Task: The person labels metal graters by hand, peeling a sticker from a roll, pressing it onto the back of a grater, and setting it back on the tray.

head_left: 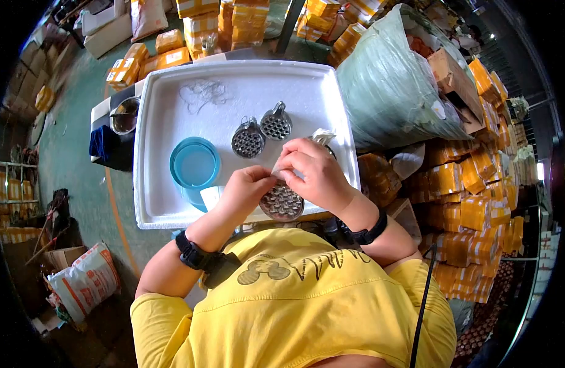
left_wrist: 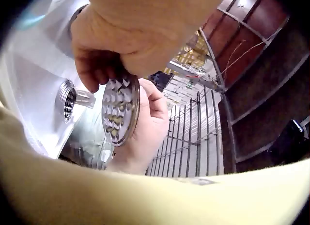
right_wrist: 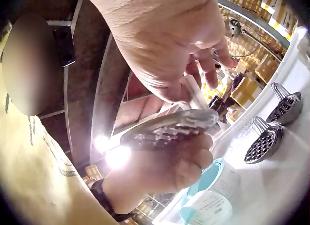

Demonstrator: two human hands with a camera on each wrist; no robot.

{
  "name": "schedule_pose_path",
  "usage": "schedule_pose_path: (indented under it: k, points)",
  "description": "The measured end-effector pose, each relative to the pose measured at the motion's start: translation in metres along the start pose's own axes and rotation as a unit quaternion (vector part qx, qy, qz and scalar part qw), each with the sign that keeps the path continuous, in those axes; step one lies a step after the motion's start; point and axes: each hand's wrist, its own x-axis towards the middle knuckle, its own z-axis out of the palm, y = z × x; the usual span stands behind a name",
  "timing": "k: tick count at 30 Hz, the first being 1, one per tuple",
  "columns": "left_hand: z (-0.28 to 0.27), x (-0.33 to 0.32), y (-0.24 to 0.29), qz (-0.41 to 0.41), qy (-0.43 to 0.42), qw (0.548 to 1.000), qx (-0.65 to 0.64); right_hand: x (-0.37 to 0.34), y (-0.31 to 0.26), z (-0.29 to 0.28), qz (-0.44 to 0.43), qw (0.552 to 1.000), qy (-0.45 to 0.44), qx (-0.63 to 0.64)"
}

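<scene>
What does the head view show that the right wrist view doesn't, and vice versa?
Only the head view: the pale green sack and printed white bag.

Only the right wrist view: lines of print on the pale label by the turquoise roll.

Both: the left hand, right hand, handled metal disc, turquoise roll and white tray.

The disc [head_left: 282,203] is studded silver, the tray [head_left: 155,110] white, the roll [head_left: 216,164] turquoise, the shirt [head_left: 319,319] yellow.
</scene>
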Motion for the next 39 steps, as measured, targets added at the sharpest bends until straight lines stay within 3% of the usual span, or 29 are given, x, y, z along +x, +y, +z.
schedule_pose_path:
  k: [1,4,7,8,11,12,21,24,29,32,35,39]
  points:
    - [-0.001,0.001,0.002,0.007,0.006,1.000,-0.004,-0.002,0.001,0.001,0.012,1.000,0.000,0.011]
    - [-0.008,0.005,-0.001,0.013,0.018,1.000,-0.009,-0.008,-0.001,0.003,0.144,0.953,0.116,0.242]
    - [-0.006,-0.001,0.002,-0.040,0.009,0.997,-0.066,-0.011,0.011,0.000,0.153,0.969,-0.007,0.194]
    - [-0.004,-0.001,0.000,-0.033,0.001,0.997,-0.075,-0.013,0.010,0.004,0.186,0.949,-0.021,0.253]
    - [-0.004,0.001,-0.004,-0.027,-0.012,0.997,-0.072,-0.017,0.006,0.011,0.243,0.935,-0.051,0.254]
    - [-0.002,0.000,-0.003,-0.028,-0.015,0.996,-0.079,-0.015,0.002,0.015,0.264,0.920,-0.013,0.291]
    - [0.002,-0.003,0.000,-0.023,-0.024,0.997,-0.074,-0.015,0.005,0.016,0.248,0.933,-0.001,0.260]
    - [0.002,-0.003,-0.001,-0.025,-0.025,0.997,-0.071,-0.015,0.003,0.011,0.286,0.922,-0.044,0.257]
    - [0.003,-0.004,-0.001,-0.029,-0.031,0.996,-0.079,-0.013,0.000,0.009,0.301,0.918,-0.043,0.255]
    - [0.000,-0.005,0.002,-0.046,-0.055,0.997,-0.038,-0.015,-0.001,0.010,0.300,0.914,-0.020,0.274]
    - [-0.004,-0.004,0.004,0.028,-0.068,0.995,0.068,-0.019,0.002,0.013,0.295,0.915,-0.019,0.273]
    - [-0.004,-0.005,0.008,0.003,-0.067,0.990,0.122,-0.025,0.010,0.026,0.277,0.918,-0.011,0.283]
